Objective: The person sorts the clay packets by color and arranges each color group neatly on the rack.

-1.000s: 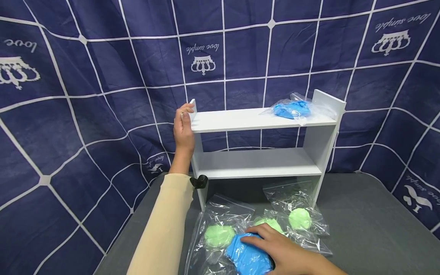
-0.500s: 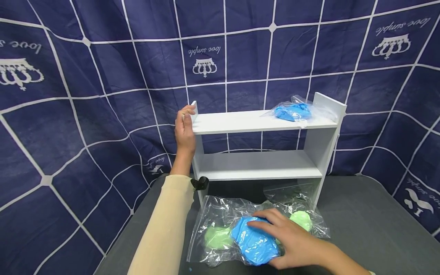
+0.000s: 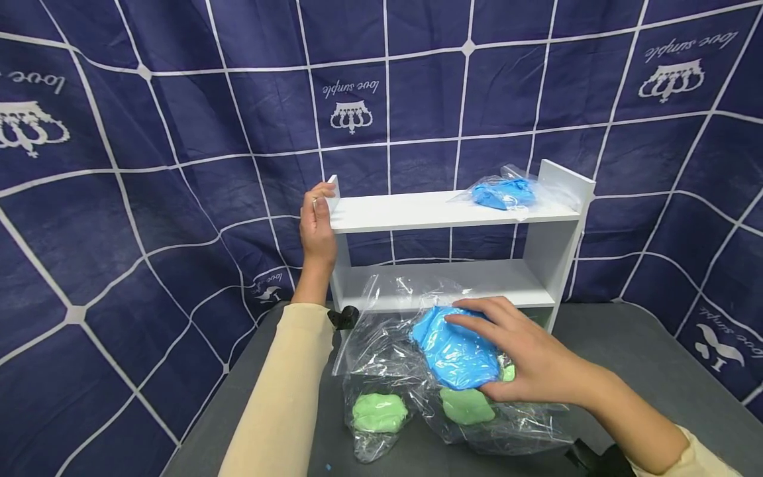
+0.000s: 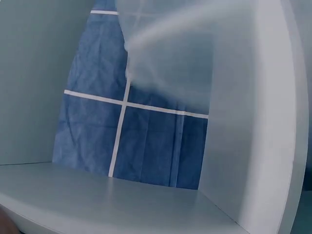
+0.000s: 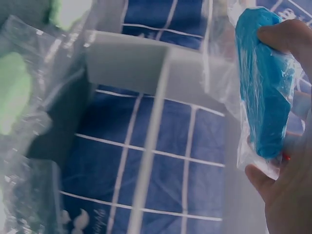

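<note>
Just in front of the lower shelf, the right hand grips a blue lump inside a clear bag, fingers across its upper side and thumb at the lower edge; the other fingers are partly hidden behind it. The bag's slack film flares leftward and overlaps further bags, so their borders are hard to trace. Below, a left green lump and a middle green lump lie over the dark tabletop; more green shows merely as a sliver near the thumb. Off to the left, the left hand holds the white shelf unit by its end panel, some fingertips out of sight. On top rests a blue bundle, blurred by its bag. Across the left wrist view runs a pale smear, too indistinct to identify.
</note>
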`<action>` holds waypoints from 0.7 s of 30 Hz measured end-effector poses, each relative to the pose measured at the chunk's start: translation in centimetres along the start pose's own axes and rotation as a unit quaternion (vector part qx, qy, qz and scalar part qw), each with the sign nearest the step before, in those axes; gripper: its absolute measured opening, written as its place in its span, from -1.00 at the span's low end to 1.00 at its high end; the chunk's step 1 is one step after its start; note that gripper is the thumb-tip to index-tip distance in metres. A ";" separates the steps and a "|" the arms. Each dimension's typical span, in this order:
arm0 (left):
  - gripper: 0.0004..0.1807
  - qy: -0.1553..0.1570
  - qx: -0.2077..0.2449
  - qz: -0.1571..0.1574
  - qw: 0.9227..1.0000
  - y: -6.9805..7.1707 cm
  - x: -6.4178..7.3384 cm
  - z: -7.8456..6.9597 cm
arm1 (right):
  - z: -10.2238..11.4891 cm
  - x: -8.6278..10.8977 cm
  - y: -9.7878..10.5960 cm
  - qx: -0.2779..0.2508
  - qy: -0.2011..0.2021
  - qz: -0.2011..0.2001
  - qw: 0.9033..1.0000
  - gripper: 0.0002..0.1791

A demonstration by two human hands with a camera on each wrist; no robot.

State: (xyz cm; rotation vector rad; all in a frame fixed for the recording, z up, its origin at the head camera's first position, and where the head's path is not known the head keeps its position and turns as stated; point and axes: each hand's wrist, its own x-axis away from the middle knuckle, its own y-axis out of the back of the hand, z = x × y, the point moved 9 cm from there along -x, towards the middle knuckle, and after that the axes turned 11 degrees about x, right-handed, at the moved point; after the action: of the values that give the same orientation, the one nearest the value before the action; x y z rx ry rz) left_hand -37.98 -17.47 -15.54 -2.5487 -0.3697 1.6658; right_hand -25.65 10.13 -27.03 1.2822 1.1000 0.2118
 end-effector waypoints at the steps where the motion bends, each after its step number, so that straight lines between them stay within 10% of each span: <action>1: -0.76 0.000 0.001 0.000 1.000 0.0 0.0 0.0 | -0.1 -0.2 0.5 0.003 -0.001 -0.005 1.000 0.11; 21: -0.66 0.003 -0.017 -0.011 1.000 0.2 0.3 -0.2 | -1.7 -4.2 8.1 -0.003 0.024 -0.094 0.995 0.02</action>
State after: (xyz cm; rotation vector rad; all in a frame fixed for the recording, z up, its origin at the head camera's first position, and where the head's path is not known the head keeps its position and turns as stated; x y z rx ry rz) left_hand -37.68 -17.62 -15.78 -2.5634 -0.4271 1.6590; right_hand -25.61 11.11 -17.82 1.1655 1.2535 0.1038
